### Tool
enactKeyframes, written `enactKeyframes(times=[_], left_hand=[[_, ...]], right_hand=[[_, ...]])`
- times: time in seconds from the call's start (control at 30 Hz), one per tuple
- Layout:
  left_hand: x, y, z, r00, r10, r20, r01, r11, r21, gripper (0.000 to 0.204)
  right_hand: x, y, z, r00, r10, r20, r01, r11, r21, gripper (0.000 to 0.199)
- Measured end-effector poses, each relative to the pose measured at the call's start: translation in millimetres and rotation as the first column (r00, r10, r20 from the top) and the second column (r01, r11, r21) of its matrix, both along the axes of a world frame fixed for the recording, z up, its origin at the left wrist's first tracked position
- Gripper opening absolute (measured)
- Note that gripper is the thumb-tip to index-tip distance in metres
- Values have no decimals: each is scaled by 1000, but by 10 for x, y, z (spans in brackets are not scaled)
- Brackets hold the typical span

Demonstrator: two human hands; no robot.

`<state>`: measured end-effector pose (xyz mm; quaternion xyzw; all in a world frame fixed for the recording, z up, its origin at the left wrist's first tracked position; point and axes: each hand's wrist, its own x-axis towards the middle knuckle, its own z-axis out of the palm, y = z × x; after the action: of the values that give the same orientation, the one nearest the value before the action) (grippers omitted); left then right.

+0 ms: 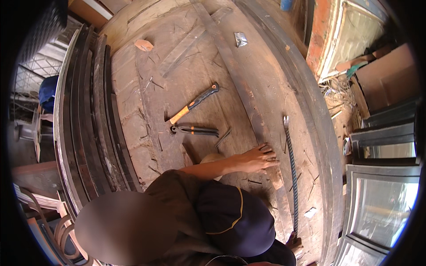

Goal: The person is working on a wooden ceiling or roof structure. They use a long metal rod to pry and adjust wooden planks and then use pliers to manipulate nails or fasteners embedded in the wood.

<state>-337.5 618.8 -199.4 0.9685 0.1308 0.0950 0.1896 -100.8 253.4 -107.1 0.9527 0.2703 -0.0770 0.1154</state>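
My left hand (258, 159) lies on a long, narrow, weathered plank (242, 91), fingers stretched over its edge. A pale splintered patch shows on the wood just below that hand. At the lower right my right hand (294, 246), partly cut off by a dark knee, is closed around the lower end of a crowbar (291, 164). The bar's dark twisted shaft runs alongside the plank, its bare forked claw pointing away from me. Left of the plank rest a hammer (195, 103) with an orange and black handle and a pair of pincers (195, 130) with dark, orange-banded handles.
Bent nails (224, 137) lie scattered over the wooden surface. Stacked dark boards (95, 115) stand along the left. A flat wood strip (184, 51), a reddish chip (143, 44) and a crumpled silver wrapper (240, 39) are farther off. Framed glass panes (381, 208) lean at right.
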Motion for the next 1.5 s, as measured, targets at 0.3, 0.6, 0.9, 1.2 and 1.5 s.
enactKeyframes(times=[0.3, 0.6, 0.9, 1.2, 1.5], left_hand=[[-857, 188, 345, 860, 505, 76, -359, 705, -611, 43], [-1554, -184, 847, 63, 886, -459, -647, -314, -695, 53], [-1790, -425, 2965, -10, 679, -734, -447, -659, -604, 56], [-2320, -1517, 4698, 69, 695, -716, -708, -471, -526, 65], [-2722, -1971, 5655, -90, 482, -872, 90, -868, -489, 56]], right_hand=[[-86, 142, 61, 978, -26, -205, 45, 995, 87, 61], [61, 476, 473, 966, -125, -228, 122, 992, -24, 56], [478, 1470, 2274, 803, 108, -586, -236, 960, -147, 42], [806, 2326, 2591, 848, 149, -509, -315, 914, -257, 57], [-249, 1961, 2180, 779, 103, -619, -302, 926, -226, 63]])
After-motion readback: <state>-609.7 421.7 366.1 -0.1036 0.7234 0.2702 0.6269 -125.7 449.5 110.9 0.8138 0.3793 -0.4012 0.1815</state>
